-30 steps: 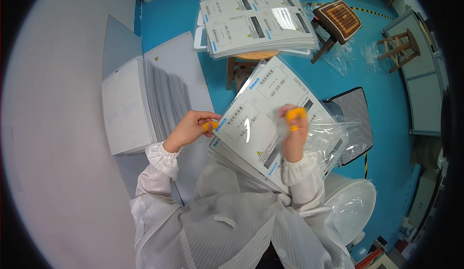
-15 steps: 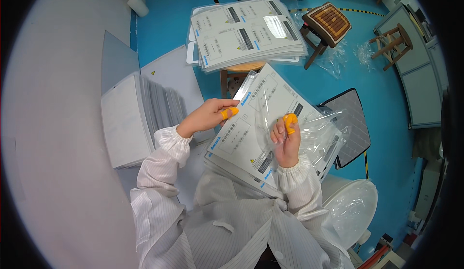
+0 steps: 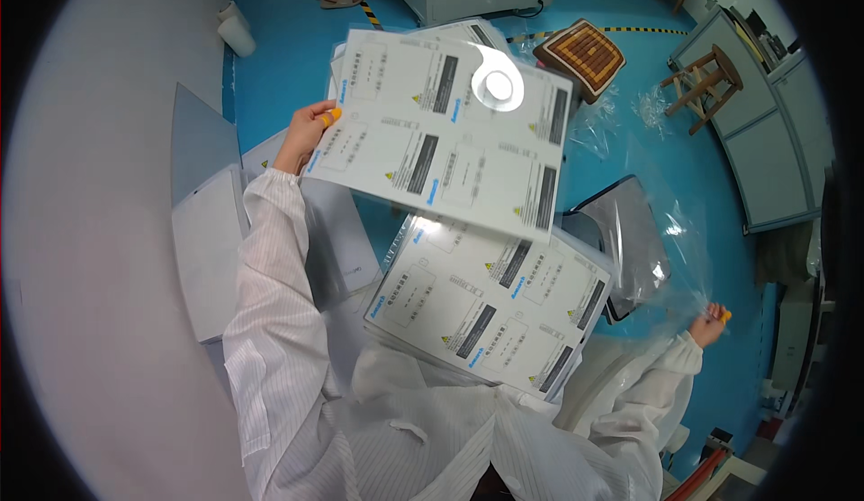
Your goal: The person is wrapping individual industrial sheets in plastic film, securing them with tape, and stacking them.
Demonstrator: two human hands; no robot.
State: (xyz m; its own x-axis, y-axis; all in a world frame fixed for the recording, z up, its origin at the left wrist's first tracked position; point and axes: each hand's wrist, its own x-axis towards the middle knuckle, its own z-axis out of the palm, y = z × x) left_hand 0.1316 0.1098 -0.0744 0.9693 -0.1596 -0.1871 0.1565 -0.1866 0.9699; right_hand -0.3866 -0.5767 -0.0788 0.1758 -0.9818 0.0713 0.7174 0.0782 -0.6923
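Film (image 3: 681,231), seemingly already peeled off, trails upward from pinched fingers of the right hand (image 3: 709,326), while those of the left hand (image 3: 309,132) clamp the printed sheet (image 3: 432,132) reaching rightward from them, and the lap stack (image 3: 486,307) between both sets of fingers seemingly remains undone.

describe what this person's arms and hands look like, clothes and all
Both arms wear loose white sleeves with thin stripes, gathered at the cuffs. The left hand has a yellow-orange finger cover, and the right hand has a similar yellow-orange one. Neither wears a full glove.
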